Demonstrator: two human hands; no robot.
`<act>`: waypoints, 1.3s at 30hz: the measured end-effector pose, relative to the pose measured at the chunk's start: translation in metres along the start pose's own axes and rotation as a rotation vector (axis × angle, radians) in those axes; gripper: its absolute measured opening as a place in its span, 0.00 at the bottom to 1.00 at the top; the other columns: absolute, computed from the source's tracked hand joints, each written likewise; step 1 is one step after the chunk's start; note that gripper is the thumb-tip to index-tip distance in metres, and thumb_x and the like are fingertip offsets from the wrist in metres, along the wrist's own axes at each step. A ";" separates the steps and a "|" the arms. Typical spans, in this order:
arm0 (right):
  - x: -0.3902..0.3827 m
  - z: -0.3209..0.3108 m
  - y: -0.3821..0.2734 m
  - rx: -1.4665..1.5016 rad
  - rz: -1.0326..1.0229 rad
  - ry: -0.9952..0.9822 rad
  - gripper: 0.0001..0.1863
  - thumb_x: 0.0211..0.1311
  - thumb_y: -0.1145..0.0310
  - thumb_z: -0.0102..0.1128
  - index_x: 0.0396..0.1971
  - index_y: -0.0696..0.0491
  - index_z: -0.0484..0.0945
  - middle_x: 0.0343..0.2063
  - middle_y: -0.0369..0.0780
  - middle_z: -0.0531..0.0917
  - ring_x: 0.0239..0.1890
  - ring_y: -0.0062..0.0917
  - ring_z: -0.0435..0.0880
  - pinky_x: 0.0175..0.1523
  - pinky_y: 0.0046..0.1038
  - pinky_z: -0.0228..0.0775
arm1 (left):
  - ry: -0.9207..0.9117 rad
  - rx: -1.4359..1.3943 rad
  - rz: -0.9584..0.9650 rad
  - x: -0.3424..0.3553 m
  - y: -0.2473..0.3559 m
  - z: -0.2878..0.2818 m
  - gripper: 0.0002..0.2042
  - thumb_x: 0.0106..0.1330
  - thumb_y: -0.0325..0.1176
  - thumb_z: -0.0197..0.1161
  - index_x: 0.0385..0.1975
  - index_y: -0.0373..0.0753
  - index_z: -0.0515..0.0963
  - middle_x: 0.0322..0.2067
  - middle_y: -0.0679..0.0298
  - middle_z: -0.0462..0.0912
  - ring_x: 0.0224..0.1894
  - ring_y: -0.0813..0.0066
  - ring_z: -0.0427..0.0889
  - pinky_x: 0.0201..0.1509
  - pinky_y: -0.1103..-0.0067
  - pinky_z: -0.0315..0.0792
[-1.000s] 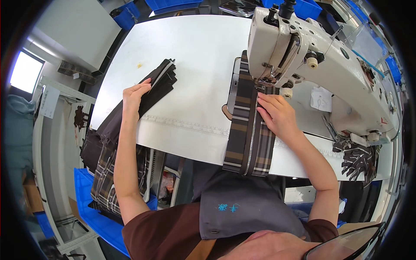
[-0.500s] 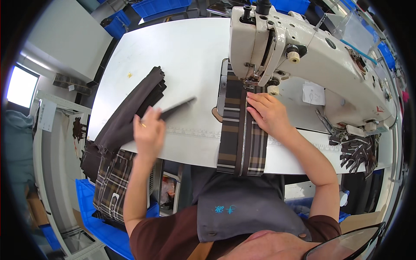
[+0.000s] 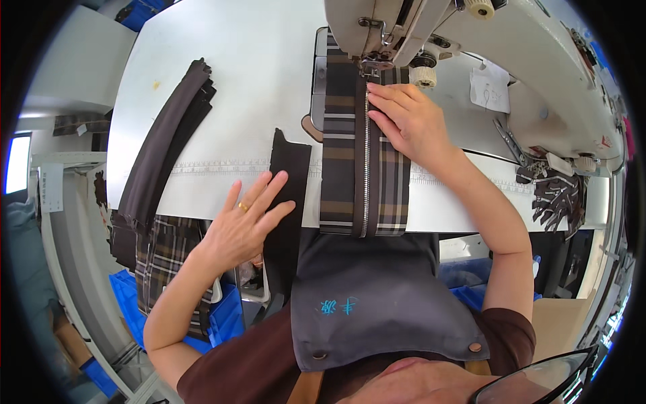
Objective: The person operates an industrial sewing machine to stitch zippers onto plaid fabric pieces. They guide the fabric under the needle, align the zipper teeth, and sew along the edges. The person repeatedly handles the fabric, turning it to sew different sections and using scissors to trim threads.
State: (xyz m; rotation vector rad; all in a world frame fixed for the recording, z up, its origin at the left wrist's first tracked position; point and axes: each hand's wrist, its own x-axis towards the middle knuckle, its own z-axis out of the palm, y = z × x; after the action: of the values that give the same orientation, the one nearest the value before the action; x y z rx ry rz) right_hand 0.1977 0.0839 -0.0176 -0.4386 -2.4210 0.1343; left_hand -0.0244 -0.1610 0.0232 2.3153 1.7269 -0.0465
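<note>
"Where are the hands?"

"The left hand (image 3: 245,229) lies on a dark strip (image 3: 291,158). Its fingers are spread, with the thumb apart, and I see nothing pinched. The strip pokes out past those fingertips and hangs down over the table (image 3: 249,87) edge below them."

"And the right hand (image 3: 414,124)?"

"It rests on the plaid cloth (image 3: 340,175). Its fingers are close together, and the tips touch by the zipper (image 3: 366,168). I can't tell if they pinch it or just press."

"What is near those tips?"

"The sewing machine (image 3: 511,60) is just past them, with its little metal foot (image 3: 368,70) on the cloth. The zipper runs from there back toward the person, left of the right palm."

"What could go wrong?"

"The right fingertips are very near the needle spot. If the machine runs and they slide along with the cloth, they could get hurt. If they press crooked, the zipper could bend and the sewing could wiggle."

"And the strip?"

"Part of it hangs down, so if the left fingers lift, its weight could pull it off."

"What else is there?"

"A pile of dark strips (image 3: 165,145) sits left of the left fingers, well apart. It hangs over the edge too, so a bump from the arm could make it slip."
</note>
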 end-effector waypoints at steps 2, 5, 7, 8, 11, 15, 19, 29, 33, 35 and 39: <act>0.000 0.002 0.003 -0.022 -0.027 0.027 0.12 0.48 0.69 0.67 0.35 0.55 0.82 0.41 0.34 0.83 0.38 0.25 0.78 0.40 0.25 0.75 | 0.054 -0.006 0.057 0.015 -0.013 0.006 0.31 0.46 0.23 0.62 0.55 0.45 0.66 0.68 0.58 0.54 0.69 0.61 0.55 0.65 0.51 0.54; -0.001 0.002 0.002 -0.025 -0.006 0.021 0.13 0.48 0.69 0.67 0.36 0.55 0.82 0.41 0.33 0.83 0.36 0.25 0.78 0.39 0.25 0.75 | 0.269 -0.055 0.092 0.031 -0.017 0.007 0.26 0.47 0.23 0.60 0.52 0.42 0.72 0.62 0.61 0.65 0.62 0.65 0.67 0.66 0.55 0.53; 0.000 0.002 0.002 -0.024 -0.007 0.015 0.13 0.48 0.68 0.67 0.36 0.55 0.82 0.41 0.33 0.83 0.35 0.25 0.77 0.39 0.25 0.74 | 0.417 0.066 0.088 0.043 -0.020 0.007 0.24 0.49 0.21 0.58 0.50 0.41 0.75 0.58 0.63 0.70 0.58 0.67 0.72 0.66 0.56 0.52; 0.000 0.002 0.002 -0.024 -0.007 0.009 0.13 0.49 0.68 0.67 0.36 0.55 0.82 0.41 0.33 0.83 0.34 0.25 0.77 0.39 0.25 0.74 | 0.481 0.035 0.088 0.054 -0.020 0.003 0.22 0.51 0.23 0.56 0.50 0.40 0.76 0.57 0.62 0.72 0.57 0.66 0.74 0.67 0.57 0.51; -0.001 0.004 0.004 -0.013 0.002 0.005 0.14 0.49 0.68 0.67 0.37 0.55 0.82 0.41 0.33 0.83 0.34 0.25 0.76 0.39 0.25 0.74 | 0.594 0.007 0.128 0.099 -0.012 -0.021 0.20 0.56 0.26 0.52 0.50 0.39 0.77 0.55 0.62 0.75 0.54 0.66 0.76 0.68 0.61 0.51; 0.000 0.002 0.001 -0.027 0.011 -0.031 0.15 0.48 0.68 0.67 0.38 0.55 0.81 0.40 0.34 0.83 0.34 0.26 0.76 0.40 0.25 0.73 | 0.531 0.123 0.204 0.141 -0.017 -0.018 0.21 0.55 0.26 0.54 0.52 0.39 0.75 0.55 0.64 0.74 0.55 0.67 0.75 0.66 0.60 0.53; -0.001 0.002 0.002 -0.019 0.014 -0.032 0.15 0.48 0.68 0.67 0.38 0.56 0.81 0.39 0.34 0.82 0.34 0.26 0.76 0.39 0.25 0.73 | 0.491 0.081 0.245 0.162 -0.030 -0.012 0.23 0.50 0.20 0.57 0.51 0.37 0.74 0.53 0.62 0.76 0.56 0.67 0.74 0.65 0.56 0.55; 0.000 0.000 0.001 0.004 0.024 -0.052 0.15 0.46 0.68 0.67 0.36 0.56 0.80 0.31 0.34 0.80 0.33 0.27 0.75 0.36 0.26 0.72 | 0.557 -0.106 0.218 0.174 -0.034 -0.006 0.22 0.49 0.21 0.58 0.48 0.42 0.77 0.49 0.65 0.75 0.52 0.66 0.74 0.65 0.54 0.55; 0.000 -0.002 0.000 0.005 0.040 -0.076 0.15 0.47 0.68 0.67 0.36 0.56 0.80 0.31 0.34 0.80 0.33 0.27 0.75 0.36 0.26 0.72 | 0.548 -0.120 0.193 0.173 -0.035 -0.005 0.20 0.53 0.25 0.56 0.47 0.45 0.78 0.49 0.65 0.75 0.53 0.66 0.74 0.65 0.51 0.53; 0.001 -0.003 -0.001 0.007 0.038 -0.061 0.14 0.47 0.68 0.67 0.36 0.55 0.80 0.30 0.34 0.79 0.33 0.28 0.75 0.37 0.27 0.72 | 0.542 -0.112 0.189 0.173 -0.034 -0.008 0.19 0.54 0.25 0.55 0.47 0.45 0.78 0.50 0.65 0.75 0.53 0.66 0.73 0.65 0.50 0.53; 0.002 -0.003 -0.001 0.005 0.031 -0.047 0.14 0.47 0.68 0.67 0.35 0.55 0.79 0.31 0.34 0.79 0.34 0.28 0.75 0.38 0.27 0.71 | 0.553 -0.078 0.185 0.175 -0.035 -0.008 0.19 0.54 0.27 0.56 0.47 0.47 0.79 0.50 0.66 0.75 0.52 0.66 0.73 0.65 0.50 0.52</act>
State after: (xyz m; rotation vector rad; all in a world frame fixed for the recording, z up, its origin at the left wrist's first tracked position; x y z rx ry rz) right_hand 0.1980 0.0839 -0.0138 -0.4754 -2.4603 0.1662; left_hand -0.0071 0.0141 -0.0059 2.5730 1.6747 0.7450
